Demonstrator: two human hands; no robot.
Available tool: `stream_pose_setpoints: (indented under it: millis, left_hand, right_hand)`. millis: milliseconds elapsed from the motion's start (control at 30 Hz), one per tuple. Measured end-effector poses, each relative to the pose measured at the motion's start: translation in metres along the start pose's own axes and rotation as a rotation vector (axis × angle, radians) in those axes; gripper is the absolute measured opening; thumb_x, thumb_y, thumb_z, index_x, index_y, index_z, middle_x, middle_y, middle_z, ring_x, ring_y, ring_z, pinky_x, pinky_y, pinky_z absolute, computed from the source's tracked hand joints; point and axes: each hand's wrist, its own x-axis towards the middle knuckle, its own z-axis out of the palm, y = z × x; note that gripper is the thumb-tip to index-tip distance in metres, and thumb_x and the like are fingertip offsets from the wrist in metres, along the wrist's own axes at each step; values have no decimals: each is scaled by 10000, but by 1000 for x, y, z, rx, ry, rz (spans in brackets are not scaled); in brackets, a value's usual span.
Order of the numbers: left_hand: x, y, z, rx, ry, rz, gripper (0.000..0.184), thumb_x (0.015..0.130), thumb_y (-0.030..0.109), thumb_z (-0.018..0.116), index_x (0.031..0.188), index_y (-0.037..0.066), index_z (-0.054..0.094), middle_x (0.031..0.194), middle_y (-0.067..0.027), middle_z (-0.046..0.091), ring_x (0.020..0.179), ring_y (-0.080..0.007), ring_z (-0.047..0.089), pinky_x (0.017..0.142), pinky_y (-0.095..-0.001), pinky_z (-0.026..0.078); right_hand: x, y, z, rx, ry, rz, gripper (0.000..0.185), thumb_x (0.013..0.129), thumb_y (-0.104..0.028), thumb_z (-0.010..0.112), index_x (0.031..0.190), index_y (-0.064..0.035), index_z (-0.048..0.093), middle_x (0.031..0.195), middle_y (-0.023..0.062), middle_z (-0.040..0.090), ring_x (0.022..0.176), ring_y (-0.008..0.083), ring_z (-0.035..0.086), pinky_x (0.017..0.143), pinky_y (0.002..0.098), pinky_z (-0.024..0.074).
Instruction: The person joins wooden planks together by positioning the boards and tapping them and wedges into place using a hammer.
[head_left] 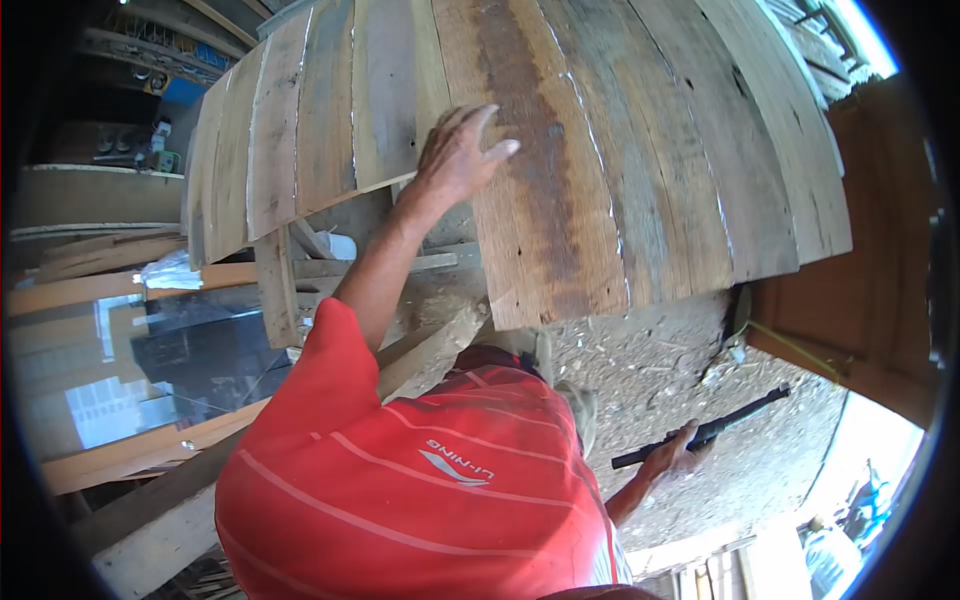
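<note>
My left hand [463,153] lies with its fingers spread on the wooden planks [400,90], near the step where the longer boards begin. Dark and rust-brown stains mark the longer boards [530,170], and white lines run along several joints. Low on the right, my right hand [677,452] is wrapped round a long dark tool [745,412] with a black, rod-like body, held away from the planks above the ground. What kind of tool it is, I cannot tell.
A brown wooden panel [865,250] stands at the right. Glass sheets in a wooden frame [230,415] lie at the left, beside loose timber [110,255]. Wooden beams [430,345] are under the planks. Debris covers the ground [640,370].
</note>
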Motion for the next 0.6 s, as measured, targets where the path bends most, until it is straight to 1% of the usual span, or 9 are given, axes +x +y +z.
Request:
stream_pose_setpoints:
  millis: [67, 133, 167, 233, 267, 333, 433, 567, 600]
  left_hand:
    - [16, -50, 0, 44, 25, -74, 733, 923, 455, 708, 1472, 25, 484, 1501, -233, 473, 1430, -387, 397, 1193, -492, 311]
    - [21, -83, 7, 95, 56, -156, 779, 929, 520, 673, 1492, 24, 463, 1565, -242, 383, 1473, -423, 304, 1217, -555, 224]
    - [24, -90, 9, 122, 70, -184, 786, 930, 540, 658, 1497, 32, 461, 1578, -237, 368, 1483, -416, 292, 1224, -549, 214]
    - [29, -101, 12, 182, 93, -246, 800, 934, 581, 628, 1506, 47, 456, 1603, -227, 339, 1503, -402, 268, 1237, -536, 192]
    - [30, -107, 16, 197, 92, -246, 816, 935, 606, 608, 1510, 49, 451, 1610, -223, 328, 1506, -399, 262, 1239, -539, 181]
    - [38, -118, 20, 240, 88, -236, 851, 936, 657, 567, 1519, 51, 440, 1625, -217, 305, 1514, -395, 248, 1244, -545, 158]
    - [44, -111, 9, 187, 19, -290, 859, 941, 676, 539, 1523, 53, 433, 1622, -215, 313, 1519, -386, 239, 1248, -532, 157]
    - [33, -112, 10, 42, 133, -255, 788, 962, 603, 576, 1496, 35, 460, 1574, -229, 386, 1481, -378, 327, 1225, -493, 251]
    - [24, -102, 3, -61, 164, -252, 761, 967, 574, 591, 1483, 28, 472, 1555, -233, 411, 1464, -375, 360, 1213, -483, 285]
  right_hand:
    - [-5, -46, 28, 79, -13, -94, 642, 971, -212, 670, 1487, 70, 411, 1022, 173, 658, 754, 199, 616, 612, 318, 514]
    - [5, -85, 54, 52, -148, -317, 609, 976, -194, 653, 1493, 40, 431, 1035, 147, 653, 759, 186, 613, 619, 308, 502]
    - [8, -109, 69, 36, -233, -434, 588, 976, -187, 647, 1483, 36, 449, 1055, 148, 653, 764, 184, 615, 625, 311, 500]
    - [6, -168, 99, 41, -434, -466, 540, 967, -163, 641, 1446, 41, 497, 1074, 149, 666, 764, 202, 617, 666, 344, 510]
    - [21, -178, 120, -80, -441, -611, 508, 958, -143, 641, 1416, 45, 526, 1067, 161, 684, 784, 221, 635, 717, 370, 524]
    - [21, -232, 153, -244, -553, -725, 507, 948, -123, 643, 1416, 35, 527, 1006, 177, 698, 824, 234, 662, 757, 381, 533]
    - [44, -264, 209, -231, -670, -884, 512, 936, -115, 648, 1416, 20, 532, 981, 185, 701, 827, 233, 667, 764, 391, 533]
    - [69, -298, 261, -304, -805, -909, 514, 928, -109, 652, 1412, 18, 536, 981, 190, 704, 846, 237, 677, 771, 398, 533]
    - [93, -285, 283, -230, -775, -1050, 509, 930, -110, 647, 1412, 14, 536, 935, 183, 698, 807, 232, 675, 740, 390, 531]
